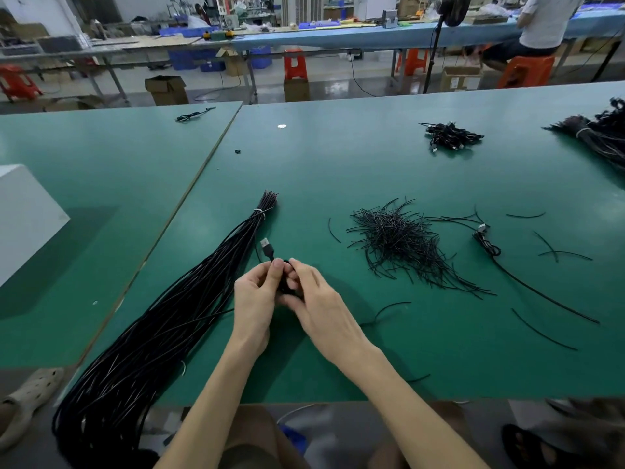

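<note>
Both our hands, left (255, 292) and right (314, 296), pinch a coiled cable (285, 282) near the table's (439, 367) front edge. Light and springy, probably; we'd grip the coil, not the plug (266, 247).

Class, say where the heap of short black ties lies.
Head view: the heap of ties lies on the green table, right of the right hand, between the long cable bundle and a coiled cable.

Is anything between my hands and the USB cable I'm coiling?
No. The left hand and right hand both grip the USB cable, their fingers curled around its coil; nothing visible lies between.
</note>
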The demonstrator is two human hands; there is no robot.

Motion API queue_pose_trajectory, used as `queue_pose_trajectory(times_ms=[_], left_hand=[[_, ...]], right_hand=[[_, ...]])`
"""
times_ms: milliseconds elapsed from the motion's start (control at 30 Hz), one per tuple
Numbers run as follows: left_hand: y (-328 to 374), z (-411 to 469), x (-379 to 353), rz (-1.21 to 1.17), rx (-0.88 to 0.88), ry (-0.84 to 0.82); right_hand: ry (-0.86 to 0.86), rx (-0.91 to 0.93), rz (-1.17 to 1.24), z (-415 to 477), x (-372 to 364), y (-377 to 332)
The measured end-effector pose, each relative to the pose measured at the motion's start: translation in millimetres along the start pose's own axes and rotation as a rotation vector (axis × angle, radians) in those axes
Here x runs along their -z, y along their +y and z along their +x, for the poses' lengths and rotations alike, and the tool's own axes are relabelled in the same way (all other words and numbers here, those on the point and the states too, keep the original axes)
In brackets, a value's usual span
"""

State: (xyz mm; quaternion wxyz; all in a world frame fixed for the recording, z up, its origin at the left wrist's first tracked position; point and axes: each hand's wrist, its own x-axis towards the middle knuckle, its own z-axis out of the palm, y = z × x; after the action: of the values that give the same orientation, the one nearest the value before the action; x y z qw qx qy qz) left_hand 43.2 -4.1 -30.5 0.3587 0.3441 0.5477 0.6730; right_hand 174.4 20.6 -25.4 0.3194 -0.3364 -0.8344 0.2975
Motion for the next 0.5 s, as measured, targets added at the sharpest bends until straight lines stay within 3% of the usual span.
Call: queue_pose_trajectory(times_ms=[333,500], left_hand=[[8,-3,0,-0.295,0.150,-0.238],[6,-3,2,-0.295,0.154,-0.218]], right_hand=[[0.148,-0.169,0.424,5,7,16],[0.136,-0.230,0.485,7,7,19]])
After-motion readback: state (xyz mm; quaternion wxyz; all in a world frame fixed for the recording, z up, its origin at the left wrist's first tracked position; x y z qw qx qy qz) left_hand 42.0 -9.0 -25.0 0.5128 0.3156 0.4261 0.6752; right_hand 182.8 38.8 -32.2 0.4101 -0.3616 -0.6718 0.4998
